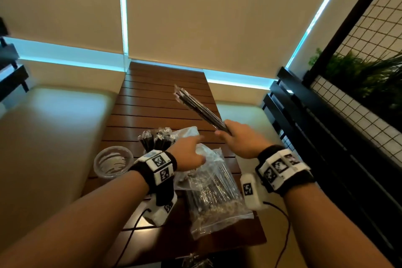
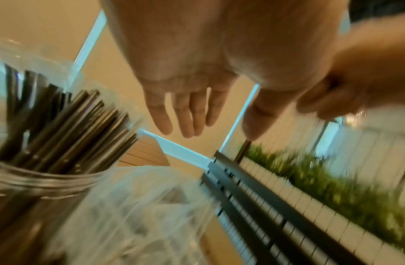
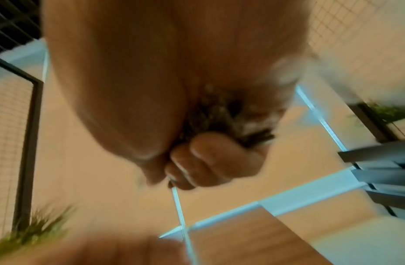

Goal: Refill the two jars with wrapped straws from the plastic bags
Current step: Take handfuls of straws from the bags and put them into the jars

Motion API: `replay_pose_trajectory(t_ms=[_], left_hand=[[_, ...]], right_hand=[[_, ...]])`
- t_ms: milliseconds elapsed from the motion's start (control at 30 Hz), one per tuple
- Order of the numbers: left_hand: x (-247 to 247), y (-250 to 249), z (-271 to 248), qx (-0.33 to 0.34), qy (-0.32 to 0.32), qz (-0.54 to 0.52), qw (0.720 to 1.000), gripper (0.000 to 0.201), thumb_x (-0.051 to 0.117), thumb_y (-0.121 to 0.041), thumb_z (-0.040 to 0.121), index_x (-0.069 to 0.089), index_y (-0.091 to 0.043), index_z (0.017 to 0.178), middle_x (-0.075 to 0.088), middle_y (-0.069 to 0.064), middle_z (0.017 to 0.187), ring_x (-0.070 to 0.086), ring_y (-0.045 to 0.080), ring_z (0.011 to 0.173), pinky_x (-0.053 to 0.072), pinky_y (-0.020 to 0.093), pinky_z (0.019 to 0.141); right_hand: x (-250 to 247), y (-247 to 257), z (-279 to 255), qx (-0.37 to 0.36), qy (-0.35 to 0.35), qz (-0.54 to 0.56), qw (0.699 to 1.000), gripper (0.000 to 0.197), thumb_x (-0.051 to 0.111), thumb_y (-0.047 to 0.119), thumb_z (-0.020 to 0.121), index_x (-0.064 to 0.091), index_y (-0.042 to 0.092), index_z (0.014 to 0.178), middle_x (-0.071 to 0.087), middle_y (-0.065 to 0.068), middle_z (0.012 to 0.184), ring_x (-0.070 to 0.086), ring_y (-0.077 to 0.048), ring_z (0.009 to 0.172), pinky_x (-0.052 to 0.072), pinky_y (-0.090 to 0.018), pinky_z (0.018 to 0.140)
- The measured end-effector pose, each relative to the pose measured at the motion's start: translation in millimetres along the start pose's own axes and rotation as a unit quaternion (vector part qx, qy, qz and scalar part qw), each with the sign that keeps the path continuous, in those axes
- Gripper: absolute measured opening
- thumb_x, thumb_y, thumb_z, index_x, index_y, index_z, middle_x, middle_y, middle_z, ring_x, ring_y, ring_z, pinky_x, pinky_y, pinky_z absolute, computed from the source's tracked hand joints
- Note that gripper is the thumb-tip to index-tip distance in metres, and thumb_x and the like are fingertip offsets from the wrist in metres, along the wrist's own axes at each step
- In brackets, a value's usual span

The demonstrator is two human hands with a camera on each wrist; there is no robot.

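Note:
My right hand (image 1: 230, 135) grips a bundle of black wrapped straws (image 1: 195, 109) by its lower end, raised above the wooden table (image 1: 156, 102) and pointing up and to the left. In the right wrist view its fingers (image 3: 215, 161) curl round the straw ends (image 3: 231, 116). My left hand (image 1: 195, 150) is open, fingers straight, over the mouth of a clear plastic bag (image 1: 215, 198) of straws; it shows the same way in the left wrist view (image 2: 192, 111). A jar full of straws (image 1: 155, 139) (image 2: 49, 143) stands behind my left wrist. An empty jar (image 1: 113, 164) stands left of it.
Cushioned benches (image 1: 50, 137) flank the narrow table. A black railing with a wire grid and plants (image 1: 359, 85) runs along the right. Another plastic bag (image 1: 195, 261) peeks in at the bottom edge. Wrist camera cables (image 1: 280, 213) trail over the table's near end.

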State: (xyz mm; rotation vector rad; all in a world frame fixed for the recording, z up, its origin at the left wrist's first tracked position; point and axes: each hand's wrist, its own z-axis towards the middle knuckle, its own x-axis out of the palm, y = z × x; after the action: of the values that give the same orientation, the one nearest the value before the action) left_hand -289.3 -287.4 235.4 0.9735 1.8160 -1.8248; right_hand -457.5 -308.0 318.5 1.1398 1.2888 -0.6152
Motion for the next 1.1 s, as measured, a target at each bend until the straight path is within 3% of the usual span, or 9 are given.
replay_pose_trajectory(t_ms=[167,333,500,600,700,800,933,1000,1100], left_hand=[[-36.3,-12.9,-2.7,-0.009,-0.054,-0.395,0.917,0.022,0.067,-0.025,0.092,0.062,-0.010,0.108,0.070,0.008,0.112,0.065,0.022,0.107,0.053,0.039,0.092],[-50.3,-6.4,0.9,-0.070,-0.160,-0.499,0.849,0.021,0.049,-0.031,0.102,0.055,-0.010,0.101,0.070,0.006,0.078,0.070,0.019,0.089,0.055,0.037,0.080],[-68.4,19.1,-7.7,-0.026,-0.232,-0.321,0.918,0.021,0.049,-0.034,0.101,0.048,-0.023,0.083,0.061,-0.007,0.063,0.064,0.016,0.072,0.052,0.036,0.072],[-76.2,31.7,-16.0,-0.016,-0.258,-0.192,0.947,0.025,0.051,-0.033,0.101,0.045,-0.029,0.077,0.056,-0.011,0.069,0.056,0.009,0.064,0.044,0.028,0.062],[-73.9,30.9,-18.9,-0.028,-0.295,-0.165,0.941,0.036,0.060,-0.039,0.096,0.045,-0.030,0.064,0.046,-0.016,0.054,0.045,0.000,0.051,0.032,0.014,0.050],[-71.9,22.5,-14.9,-0.014,-0.309,-0.174,0.935,0.050,0.068,-0.041,0.090,0.044,-0.025,0.048,0.041,-0.013,0.041,0.040,0.002,0.039,0.027,0.011,0.038],[-75.9,18.3,-3.7,-0.006,-0.263,-0.136,0.955,0.042,0.061,-0.010,0.090,0.049,-0.023,0.051,0.051,-0.011,0.049,0.045,0.001,0.043,0.034,0.011,0.045],[-79.8,21.0,-0.1,-0.011,-0.255,-0.085,0.963,0.040,0.056,-0.006,0.091,0.049,-0.025,0.056,0.051,-0.011,0.055,0.046,0.002,0.051,0.039,0.020,0.054],[-82.9,21.5,1.2,-0.009,-0.254,-0.057,0.966,0.044,0.054,-0.007,0.093,0.046,-0.024,0.054,0.048,-0.012,0.053,0.046,0.005,0.050,0.033,0.010,0.046]], right_hand=[[73.3,12.8,14.1,-0.075,-0.058,0.125,0.988,0.033,0.042,0.029,0.102,0.039,0.017,0.133,0.062,-0.003,0.085,0.058,-0.022,0.069,0.046,-0.038,0.063],[94.3,55.5,31.0,-0.148,-0.044,0.168,0.974,0.034,0.048,0.020,0.100,0.041,0.011,0.132,0.061,0.000,0.095,0.055,-0.013,0.077,0.039,-0.022,0.065],[64.4,60.6,52.3,-0.145,-0.019,0.142,0.979,0.026,0.066,0.029,0.087,0.061,0.022,0.112,0.063,0.007,0.104,0.059,-0.006,0.090,0.051,-0.026,0.080],[17.3,66.2,56.4,-0.085,-0.229,0.286,0.927,0.010,0.055,0.019,0.093,0.062,0.021,0.099,0.063,0.011,0.096,0.057,0.001,0.086,0.044,-0.016,0.074],[-15.9,95.9,56.8,-0.108,-0.367,0.337,0.860,0.023,0.040,0.033,0.099,0.057,0.020,0.108,0.062,0.005,0.104,0.059,-0.009,0.095,0.047,-0.024,0.079],[-13.4,129.5,58.0,-0.191,-0.338,0.245,0.888,0.032,0.033,0.038,0.101,0.055,0.018,0.114,0.060,0.001,0.110,0.056,-0.009,0.097,0.046,-0.024,0.080],[8.0,140.7,64.2,-0.189,-0.317,0.163,0.915,0.031,0.029,0.038,0.102,0.055,0.021,0.098,0.066,0.004,0.079,0.059,-0.015,0.073,0.050,-0.035,0.064],[15.5,138.3,65.7,-0.189,-0.331,0.108,0.918,0.029,0.030,0.040,0.100,0.052,0.026,0.089,0.059,0.010,0.073,0.054,-0.014,0.074,0.045,-0.033,0.062],[20.8,131.8,66.7,-0.184,-0.352,0.063,0.915,0.023,0.033,0.042,0.099,0.045,0.029,0.084,0.046,0.014,0.061,0.048,-0.012,0.065,0.038,-0.029,0.059]])
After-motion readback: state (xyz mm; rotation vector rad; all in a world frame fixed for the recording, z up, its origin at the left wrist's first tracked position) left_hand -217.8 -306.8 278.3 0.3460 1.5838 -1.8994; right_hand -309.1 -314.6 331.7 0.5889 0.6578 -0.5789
